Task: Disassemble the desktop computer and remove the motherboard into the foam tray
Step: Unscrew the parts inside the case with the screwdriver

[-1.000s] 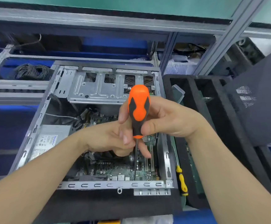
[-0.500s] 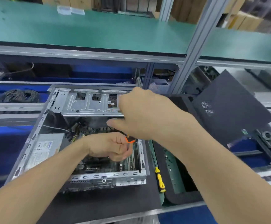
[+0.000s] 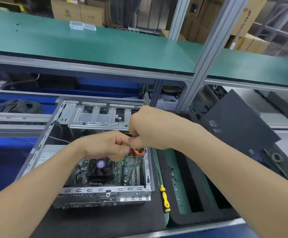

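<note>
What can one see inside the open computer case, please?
The motherboard with its fan cooler, and a grey power supply at left. The left hand and the right hand, which holds an orange screwdriver, cover the board's far part.

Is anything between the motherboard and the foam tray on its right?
Yes. The case wall stands right of the motherboard, and a yellow-handled screwdriver lies between the case and the foam tray.

One case [image 3: 103,115] holds one motherboard [image 3: 122,170] with one fan [image 3: 100,167]. There are two screwdrivers: one orange screwdriver [image 3: 139,151] and one yellow screwdriver [image 3: 165,198]. One foam tray [image 3: 191,218], one dark panel [image 3: 234,121], one cable coil [image 3: 21,106] and two clear boxes [image 3: 82,25] are there. Two hands show: left hand [image 3: 105,145], right hand [image 3: 150,129].
</note>
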### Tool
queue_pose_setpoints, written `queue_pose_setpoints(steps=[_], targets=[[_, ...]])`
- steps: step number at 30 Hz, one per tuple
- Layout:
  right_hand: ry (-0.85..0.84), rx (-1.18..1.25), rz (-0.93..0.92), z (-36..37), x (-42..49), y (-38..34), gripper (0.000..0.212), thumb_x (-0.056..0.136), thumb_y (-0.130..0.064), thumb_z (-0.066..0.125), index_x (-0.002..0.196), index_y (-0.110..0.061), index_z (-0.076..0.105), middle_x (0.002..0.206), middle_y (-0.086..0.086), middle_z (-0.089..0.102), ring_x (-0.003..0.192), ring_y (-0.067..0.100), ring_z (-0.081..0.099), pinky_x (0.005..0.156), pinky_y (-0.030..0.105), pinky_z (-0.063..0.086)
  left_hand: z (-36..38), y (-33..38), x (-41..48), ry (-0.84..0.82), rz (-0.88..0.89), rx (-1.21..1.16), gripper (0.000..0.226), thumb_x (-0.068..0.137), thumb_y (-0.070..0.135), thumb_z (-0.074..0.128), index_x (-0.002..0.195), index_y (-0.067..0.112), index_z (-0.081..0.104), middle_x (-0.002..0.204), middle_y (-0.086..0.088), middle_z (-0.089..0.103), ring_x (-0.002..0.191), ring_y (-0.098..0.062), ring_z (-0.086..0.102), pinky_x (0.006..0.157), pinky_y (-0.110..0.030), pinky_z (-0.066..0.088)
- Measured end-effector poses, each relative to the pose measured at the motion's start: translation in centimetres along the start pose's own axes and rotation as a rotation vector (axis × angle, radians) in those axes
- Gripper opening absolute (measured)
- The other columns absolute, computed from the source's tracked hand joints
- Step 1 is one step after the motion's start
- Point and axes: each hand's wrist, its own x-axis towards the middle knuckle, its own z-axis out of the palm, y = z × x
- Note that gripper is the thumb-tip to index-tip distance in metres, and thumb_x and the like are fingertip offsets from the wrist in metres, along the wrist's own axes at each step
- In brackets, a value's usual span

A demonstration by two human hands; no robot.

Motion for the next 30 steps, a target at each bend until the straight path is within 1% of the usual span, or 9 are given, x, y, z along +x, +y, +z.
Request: queue_pose_setpoints(steps=[5, 8, 10, 13, 14, 16, 22, 27, 30], targets=[[-0.024, -0.004, -0.242, -0.2, 0.1, 0.1, 0.024, 0.091, -0.027, 0.064, 0.072, -0.013, 0.062, 0.057, 0.0, 0.056, 0.056, 0.019, 0.046, 0.052, 0.029, 0.039, 0.0, 0.7, 0.9, 0.019, 0.007, 0.101, 0.019, 0.096, 0.024, 0.068, 0.082, 0.011, 0.064, 0.063, 0.0, 0.029, 0.059, -0.015, 0.022, 0.059, -0.026, 0.026], [-0.064, 0.035, -0.42, -0.2, 0.3, 0.5, 0.026, 0.095, -0.023, 0.063, 0.071, -0.014, 0.057, 0.067, 0.002, 0.063, 0.065, 0.017, 0.059, 0.067, 0.035, 0.05, -1.3, 1.1, 1.1, -0.084, -0.115, 0.174, 0.076, 0.081, 0.05, 0.081, 0.103, -0.018, 0.058, 0.081, -0.016, 0.04, 0.077, -0.028, 0.034, 0.076, -0.037, 0.03], [-0.08, 0.049, -0.512, -0.4, 0.5, 0.6, 0.028, 0.098, -0.024, 0.062, 0.073, -0.013, 0.059, 0.07, 0.002, 0.064, 0.068, 0.017, 0.061, 0.069, 0.03, 0.048, -0.5, 1.8, 0.9, -0.167, -0.141, -0.054, 0.026, 0.093, 0.026, 0.076, 0.098, 0.002, 0.067, 0.081, -0.004, 0.06, 0.072, -0.02, 0.052, 0.073, -0.023, 0.042], [-0.062, 0.043, -0.561, -0.7, 0.7, 1.1, 0.03, 0.099, -0.027, 0.062, 0.074, -0.011, 0.061, 0.07, 0.003, 0.062, 0.069, 0.021, 0.056, 0.068, 0.027, 0.043, -0.2, 3.2, 1.5, -0.321, -0.147, -0.232, 0.068, 0.093, -0.025, 0.045, 0.121, 0.033, 0.066, 0.108, 0.028, 0.066, 0.098, 0.011, 0.06, 0.085, -0.008, 0.046], [-0.061, 0.031, -0.543, -0.7, 0.6, 1.2, 0.028, 0.098, -0.026, 0.063, 0.074, -0.012, 0.06, 0.07, 0.002, 0.062, 0.07, 0.022, 0.056, 0.069, 0.029, 0.044, -0.3, 2.7, 1.4, -0.341, -0.079, -0.209, 0.032, 0.098, -0.01, 0.056, 0.119, 0.011, 0.067, 0.1, 0.019, 0.065, 0.09, -0.004, 0.062, 0.08, -0.02, 0.046], [-0.03, 0.022, -0.438, -0.4, 0.3, 0.8, 0.025, 0.095, -0.025, 0.063, 0.073, -0.016, 0.059, 0.069, -0.001, 0.061, 0.07, 0.02, 0.057, 0.071, 0.033, 0.047, -0.4, 2.0, 1.5, -0.159, -0.072, 0.034, 0.065, 0.092, 0.039, 0.076, 0.105, -0.021, 0.054, 0.071, -0.017, 0.043, 0.063, -0.026, 0.038, 0.067, -0.041, 0.023], [0.277, 0.198, 0.221, 0.9, -0.3, -2.5, 0.032, 0.096, -0.036, 0.057, 0.074, -0.016, 0.046, 0.069, 0.001, 0.045, 0.066, 0.026, 0.051, 0.051, 0.03, 0.041, 0.6, 1.1, 0.6, -0.072, 0.028, -0.065, 0.034, 0.089, 0.044, 0.077, 0.068, 0.024, 0.058, 0.062, -0.002, 0.023, 0.057, -0.018, 0.02, 0.057, -0.027, 0.023], [0.204, 0.189, 0.397, 0.5, 0.8, -4.9, 0.022, 0.092, -0.009, 0.06, 0.113, -0.009, 0.063, 0.084, 0.009, 0.05, 0.09, 0.036, 0.059, 0.058, 0.035, 0.04, 0.6, 2.6, -0.7, 0.005, -0.25, 0.232, 0.079, 0.051, 0.065, 0.09, 0.075, -0.001, 0.052, 0.071, -0.034, 0.034, 0.061, -0.051, 0.039, 0.058, -0.014, 0.042], [0.194, 0.15, 0.353, 0.6, 1.1, -4.9, 0.012, 0.091, -0.004, 0.059, 0.1, -0.012, 0.06, 0.072, 0.003, 0.032, 0.077, 0.032, 0.05, 0.06, 0.034, 0.039, 0.2, 1.8, -0.9, -0.069, -0.098, 0.027, 0.066, 0.08, 0.052, 0.081, 0.064, 0.004, 0.04, 0.062, -0.019, 0.017, 0.055, -0.03, 0.023, 0.057, -0.024, 0.031]])
